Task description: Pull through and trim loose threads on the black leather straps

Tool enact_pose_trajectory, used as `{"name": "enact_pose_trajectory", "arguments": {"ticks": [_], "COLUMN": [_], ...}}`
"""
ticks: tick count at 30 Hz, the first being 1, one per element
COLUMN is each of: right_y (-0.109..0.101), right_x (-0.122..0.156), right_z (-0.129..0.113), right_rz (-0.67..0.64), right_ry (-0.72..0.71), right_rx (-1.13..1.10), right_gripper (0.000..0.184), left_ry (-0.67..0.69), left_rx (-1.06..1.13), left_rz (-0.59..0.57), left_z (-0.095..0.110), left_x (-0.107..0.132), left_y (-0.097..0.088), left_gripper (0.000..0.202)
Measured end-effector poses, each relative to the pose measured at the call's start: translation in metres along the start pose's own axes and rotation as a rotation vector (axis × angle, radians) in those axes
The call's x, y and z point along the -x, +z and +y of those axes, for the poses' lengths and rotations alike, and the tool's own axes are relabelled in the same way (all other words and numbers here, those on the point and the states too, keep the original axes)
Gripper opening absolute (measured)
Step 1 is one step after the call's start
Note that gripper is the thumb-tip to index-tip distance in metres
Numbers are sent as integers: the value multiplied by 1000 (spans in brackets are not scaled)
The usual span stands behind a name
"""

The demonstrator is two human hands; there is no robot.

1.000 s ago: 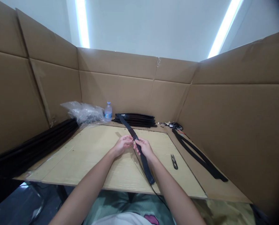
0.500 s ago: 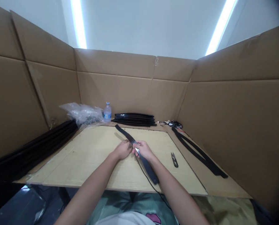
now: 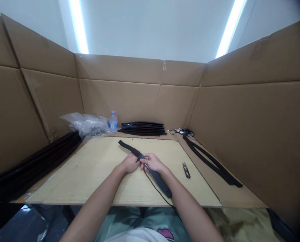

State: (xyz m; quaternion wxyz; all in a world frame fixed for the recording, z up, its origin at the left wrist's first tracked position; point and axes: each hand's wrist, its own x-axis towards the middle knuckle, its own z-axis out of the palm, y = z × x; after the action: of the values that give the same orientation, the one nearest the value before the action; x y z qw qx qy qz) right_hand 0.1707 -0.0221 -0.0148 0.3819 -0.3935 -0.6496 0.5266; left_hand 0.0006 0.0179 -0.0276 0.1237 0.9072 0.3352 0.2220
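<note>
A long, flat black strap (image 3: pixel 160 183) lies slantwise between my hands, its far end pointing up and left over the board. My left hand (image 3: pixel 130 163) is closed at the strap's middle, fingers curled beneath its edge and partly hidden. From the right, my right hand (image 3: pixel 152 162) pinches the same stretch with thumb and fingers. A thin black cord (image 3: pixel 155 187) runs from under my fingers down past the table edge toward my lap. What the fingertips press on at the join is too small to make out.
Black thread snips (image 3: pixel 186 170) lie right of my hands. Farther right rests a folded black strap (image 3: pixel 213 164). Along the back stand a water bottle (image 3: pixel 113 122), stacked black strips (image 3: pixel 143 128) and plastic bags (image 3: pixel 88 125). Dark strips (image 3: pixel 36 161) line the left; cardboard walls (image 3: pixel 119 97) surround the table.
The strap's far end has swung slightly left and down. My right fingers have closed over a pale, shiny patch that showed at the join before. The view has shifted slightly.
</note>
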Motion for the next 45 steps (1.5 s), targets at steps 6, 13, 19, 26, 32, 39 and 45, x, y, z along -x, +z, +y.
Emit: {"name": "enact_pose_trajectory", "arguments": {"ticks": [6, 13, 19, 26, 32, 39, 45], "right_y": [-1, -1, -1, -1, -2, -2, 2], "right_x": [-1, 0, 2, -3, -8, -4, -2], "right_z": [3, 1, -3, 2, 0, -10, -15], "right_rz": [-9, -10, -4, 69, 185, 244, 227], "right_ry": [8, 14, 15, -42, -84, -122, -117], "right_rx": [21, 30, 26, -26, -118, -179, -208], "right_gripper": [23, 24, 25, 28, 32, 33, 33], "left_ry": [-5, -4, -19, -57, -130, -160, -172], "left_rx": [-23, 15, 136, 482, 897, 1201, 1357], "left_rz": [-24, -35, -6, 32, 83, 133, 181], "left_z": [-1, 1, 4, 15, 26, 30, 29], "left_x": [0, 0, 0, -2, -13, -12, -11], "left_y": [0, -1, -3, -7, 2, -3, -8], "left_gripper": [28, 27, 23, 15, 23, 23, 30]}}
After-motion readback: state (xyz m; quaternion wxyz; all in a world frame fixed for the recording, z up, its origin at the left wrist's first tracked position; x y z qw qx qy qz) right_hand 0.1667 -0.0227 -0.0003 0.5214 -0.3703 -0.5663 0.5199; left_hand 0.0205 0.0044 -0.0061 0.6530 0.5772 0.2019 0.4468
